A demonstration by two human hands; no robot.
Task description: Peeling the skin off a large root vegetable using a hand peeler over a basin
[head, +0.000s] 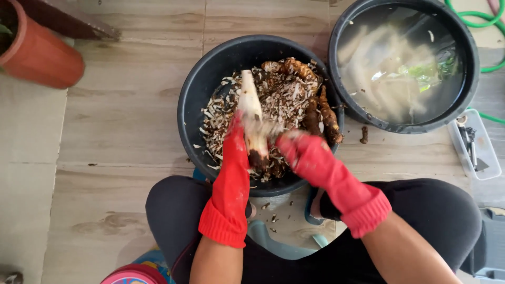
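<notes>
From the head camera, the person sat low with knees apart over a black basin (197, 105) on the tiled floor (121, 121). The left hand (235, 152), in a red rubber glove, had its fingers closed around the lower end of a long root (250, 113), holding it tilted above the basin, its upper part already peeled pale and its bottom end still dark. The right hand (302, 150), also gloved in red, was beside the root's lower half; it was blurred, so whether its fingers gripped a blade or only touched the root could not be told. Under the root the basin held a heap of peelings (286, 97) and several unpeeled brown roots (326, 115) along its right side. Just to the right stood a second black basin (471, 89) filled with water, with pale peeled roots (379, 68) under the surface. A terracotta pot (42, 55) stood at the upper left, a green hose (481, 21) at the upper right, and a small clear plastic box (476, 144) near the right edge.
</notes>
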